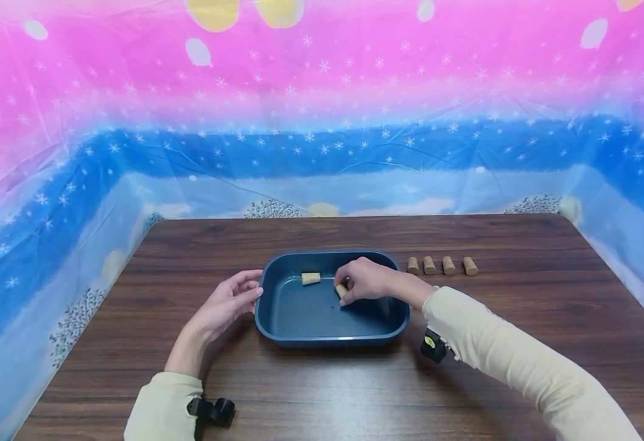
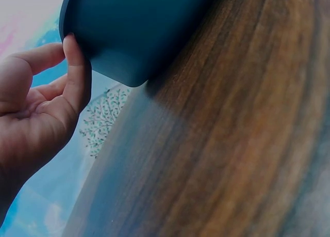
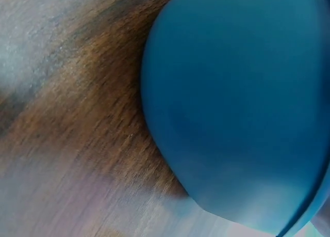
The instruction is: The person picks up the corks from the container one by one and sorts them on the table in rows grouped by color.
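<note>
A dark blue rectangular tub [image 1: 322,338] stands on the table, and my left hand [image 1: 232,300] holds its left end by the rim. The left wrist view shows thumb and finger of that hand [image 2: 44,103] meeting at the edge of the tub [image 2: 139,35]. My right hand [image 1: 365,280] reaches over the tub's right side and pinches a cork stopper [image 1: 341,290] low inside it, partly covered by the fingers. Another cork stopper [image 1: 310,278] lies on its side in the tub, left of the right hand. The tub's outer wall [image 3: 232,103] fills most of the right wrist view.
Several cork stoppers [image 1: 449,266] stand in a row on the wooden table [image 1: 322,392], to the right of the tub. A patterned pink and blue cloth [image 1: 322,147] hangs around the table's back and sides.
</note>
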`<state>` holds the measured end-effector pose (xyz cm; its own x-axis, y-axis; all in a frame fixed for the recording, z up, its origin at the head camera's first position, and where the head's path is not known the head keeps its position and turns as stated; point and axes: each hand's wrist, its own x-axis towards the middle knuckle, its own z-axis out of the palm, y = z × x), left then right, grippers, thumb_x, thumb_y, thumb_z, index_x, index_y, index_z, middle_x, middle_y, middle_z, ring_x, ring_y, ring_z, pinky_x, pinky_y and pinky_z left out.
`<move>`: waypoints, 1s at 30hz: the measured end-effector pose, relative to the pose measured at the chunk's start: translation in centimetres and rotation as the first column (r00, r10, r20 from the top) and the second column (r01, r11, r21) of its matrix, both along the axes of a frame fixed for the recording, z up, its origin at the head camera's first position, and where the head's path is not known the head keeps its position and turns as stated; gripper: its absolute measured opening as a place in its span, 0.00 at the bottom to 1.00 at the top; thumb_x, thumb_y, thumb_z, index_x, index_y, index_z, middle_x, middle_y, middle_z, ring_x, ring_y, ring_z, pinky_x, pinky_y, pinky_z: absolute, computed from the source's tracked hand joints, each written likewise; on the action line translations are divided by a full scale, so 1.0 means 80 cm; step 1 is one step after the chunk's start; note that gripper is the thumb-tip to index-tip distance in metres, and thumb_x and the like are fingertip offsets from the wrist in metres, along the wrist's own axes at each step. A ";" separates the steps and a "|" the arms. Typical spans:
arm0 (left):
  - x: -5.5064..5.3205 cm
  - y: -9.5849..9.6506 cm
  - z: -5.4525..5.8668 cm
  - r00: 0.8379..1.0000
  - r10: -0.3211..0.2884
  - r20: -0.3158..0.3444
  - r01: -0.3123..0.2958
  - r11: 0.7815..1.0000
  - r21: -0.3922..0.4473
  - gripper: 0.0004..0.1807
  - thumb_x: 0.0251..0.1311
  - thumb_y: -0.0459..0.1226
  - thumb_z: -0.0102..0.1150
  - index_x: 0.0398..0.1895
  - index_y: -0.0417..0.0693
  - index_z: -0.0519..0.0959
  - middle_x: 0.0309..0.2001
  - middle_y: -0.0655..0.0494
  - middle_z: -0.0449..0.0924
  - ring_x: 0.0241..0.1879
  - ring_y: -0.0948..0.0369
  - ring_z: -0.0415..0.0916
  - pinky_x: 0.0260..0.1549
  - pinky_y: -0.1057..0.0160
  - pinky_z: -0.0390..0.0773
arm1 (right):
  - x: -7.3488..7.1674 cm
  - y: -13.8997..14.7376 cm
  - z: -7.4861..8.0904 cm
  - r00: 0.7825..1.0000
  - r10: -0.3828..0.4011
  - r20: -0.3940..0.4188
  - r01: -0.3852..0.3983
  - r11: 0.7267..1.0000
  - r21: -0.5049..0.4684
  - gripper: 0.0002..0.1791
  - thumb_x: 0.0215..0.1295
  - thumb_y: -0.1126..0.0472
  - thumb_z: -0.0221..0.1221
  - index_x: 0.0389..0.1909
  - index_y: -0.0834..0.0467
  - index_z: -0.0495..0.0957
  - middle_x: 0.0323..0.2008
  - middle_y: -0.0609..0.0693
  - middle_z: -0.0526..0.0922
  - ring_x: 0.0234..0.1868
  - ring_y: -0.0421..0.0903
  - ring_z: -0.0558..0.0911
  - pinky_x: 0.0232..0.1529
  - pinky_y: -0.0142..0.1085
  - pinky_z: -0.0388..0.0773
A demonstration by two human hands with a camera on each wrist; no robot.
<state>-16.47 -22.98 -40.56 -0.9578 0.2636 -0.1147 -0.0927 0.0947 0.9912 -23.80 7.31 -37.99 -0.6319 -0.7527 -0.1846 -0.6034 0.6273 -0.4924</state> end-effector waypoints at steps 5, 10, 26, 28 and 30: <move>0.001 0.000 0.000 1.000 0.000 0.001 0.000 1.000 -0.001 0.28 0.69 0.33 0.52 0.68 0.31 0.58 0.45 0.45 0.72 0.36 0.61 0.76 0.40 0.65 0.79 | 0.000 0.004 0.002 0.999 -0.020 0.026 0.021 0.999 -0.041 0.19 0.60 0.56 0.67 0.49 0.61 0.80 0.39 0.48 0.81 0.39 0.41 0.81 0.39 0.33 0.78; 0.001 0.000 -0.001 1.000 -0.005 -0.001 0.005 1.000 0.002 0.28 0.70 0.32 0.52 0.68 0.31 0.58 0.45 0.45 0.73 0.36 0.61 0.76 0.40 0.65 0.80 | -0.001 0.008 0.004 0.998 -0.043 0.046 0.047 0.993 -0.110 0.20 0.59 0.55 0.68 0.49 0.62 0.80 0.39 0.47 0.82 0.39 0.40 0.82 0.40 0.35 0.79; 0.002 0.000 0.002 1.000 -0.004 0.000 0.004 1.000 0.003 0.28 0.70 0.33 0.52 0.68 0.31 0.58 0.45 0.44 0.72 0.37 0.61 0.76 0.41 0.65 0.79 | 0.003 0.027 0.026 0.979 -0.160 0.128 0.194 0.925 -0.328 0.22 0.59 0.58 0.66 0.52 0.65 0.79 0.39 0.49 0.84 0.40 0.44 0.82 0.42 0.38 0.79; 0.002 0.000 0.002 1.000 -0.003 0.002 0.003 1.000 0.000 0.28 0.70 0.33 0.52 0.68 0.31 0.58 0.46 0.44 0.72 0.37 0.61 0.76 0.42 0.65 0.79 | 0.002 0.031 0.026 0.973 -0.180 0.141 0.219 0.913 -0.345 0.22 0.60 0.58 0.66 0.53 0.65 0.79 0.39 0.49 0.84 0.40 0.44 0.82 0.42 0.38 0.79; 0.002 0.000 0.002 1.000 -0.003 0.004 0.003 1.000 0.000 0.28 0.70 0.33 0.52 0.68 0.32 0.58 0.46 0.44 0.72 0.37 0.61 0.76 0.42 0.65 0.79 | 0.001 0.036 0.026 0.967 -0.198 0.161 0.244 0.900 -0.361 0.22 0.60 0.59 0.66 0.53 0.64 0.79 0.39 0.49 0.84 0.40 0.45 0.81 0.41 0.39 0.78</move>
